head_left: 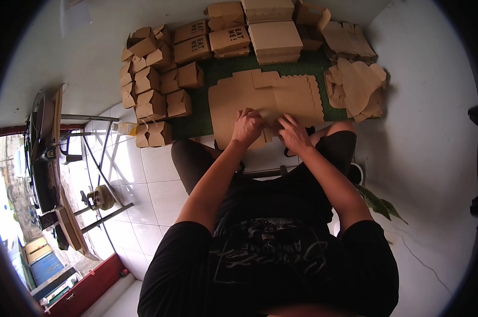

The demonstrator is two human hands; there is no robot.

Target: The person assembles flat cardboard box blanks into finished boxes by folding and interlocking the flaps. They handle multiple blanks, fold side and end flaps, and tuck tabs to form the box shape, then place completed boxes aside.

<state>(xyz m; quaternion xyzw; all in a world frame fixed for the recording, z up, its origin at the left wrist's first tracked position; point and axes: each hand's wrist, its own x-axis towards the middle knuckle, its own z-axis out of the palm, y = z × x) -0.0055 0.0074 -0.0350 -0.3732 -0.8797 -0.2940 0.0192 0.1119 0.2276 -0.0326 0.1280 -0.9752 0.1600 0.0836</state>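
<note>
- One green, turf-like mat [226, 66] is carrying the goods.
- One large, flat, brown cardboard box blank with scalloped edges [239, 98] is lying on the mat's near side, before the person. It is probably handling as light, stiff, foldable at creases, hardly slippery, its tabs creasing easily; side edges and fold lines are offering the best hold.
- Two piles of flat, brown cardboard pieces [359, 90] are lying at right.
- At least three brown, dark-lettered cardboard boxes [192, 50] are standing at the back.
- Left hand [248, 125]: fingers are bending onto the blank's middle. Right hand [294, 133]: fingers are resting just beside. Fingertips are hiding; I cannot tell whether either is gripping.
- At least ten small, brown, cube-like cartons [151, 104] are standing at left, overlapping.
</note>
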